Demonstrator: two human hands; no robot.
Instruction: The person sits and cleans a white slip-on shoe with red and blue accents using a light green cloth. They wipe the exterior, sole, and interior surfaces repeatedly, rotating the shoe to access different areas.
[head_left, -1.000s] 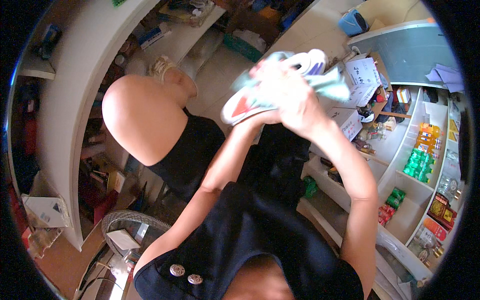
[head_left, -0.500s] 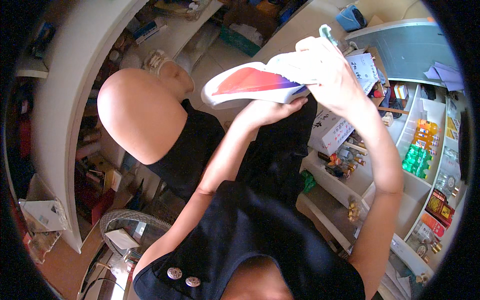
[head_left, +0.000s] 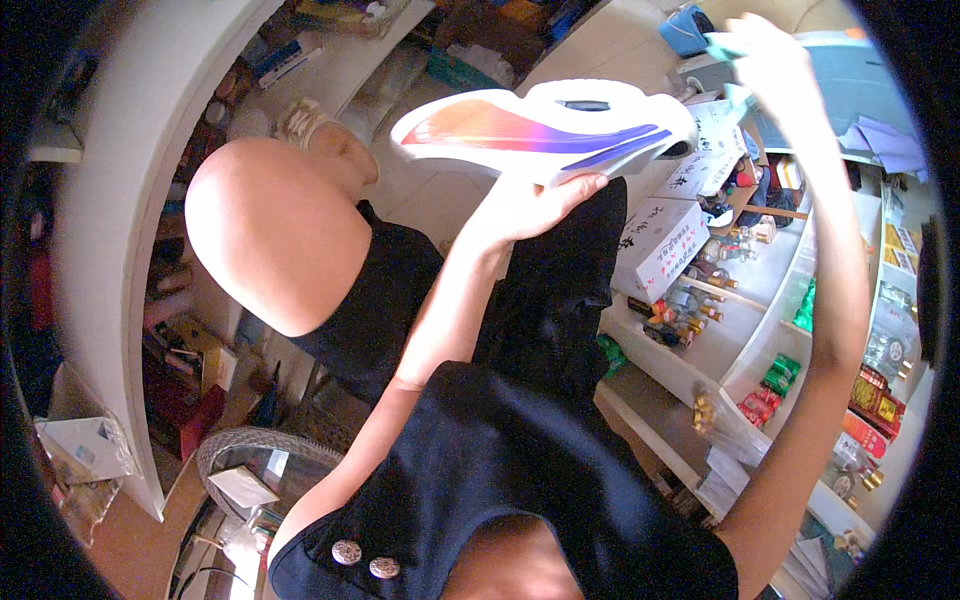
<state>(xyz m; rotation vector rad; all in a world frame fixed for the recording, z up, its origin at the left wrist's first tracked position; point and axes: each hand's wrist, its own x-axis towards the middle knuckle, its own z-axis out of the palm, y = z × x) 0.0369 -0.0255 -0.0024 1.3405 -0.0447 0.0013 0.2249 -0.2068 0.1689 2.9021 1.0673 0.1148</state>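
A white shoe (head_left: 540, 135) with an orange-to-purple sweep along its side is held up in front of me, its narrow end toward the left. Dark openings show near its upper edge and its right end. My left hand (head_left: 530, 208) grips it from below, thumb along the lower edge; the other fingers are mostly hidden behind it. Up and to the right, apart from the shoe, my right hand (head_left: 775, 65) is raised and blurred. It pinches a limp, pale green cloth-like piece (head_left: 738, 98), whose exact kind I cannot make out.
My bare knee (head_left: 270, 235) is bent at the left, beside a white shelf wall (head_left: 135, 300). White cartons (head_left: 662, 250) stand right of the shoe. White shelving (head_left: 700, 370) with bottles and packets runs along the right. A blue bucket (head_left: 685, 30) is at the top.
My right hand has left the shoe and moved up and right, carrying the pale green piece. My left hand still holds the shoe, which has turned slightly and shows more of its right end.
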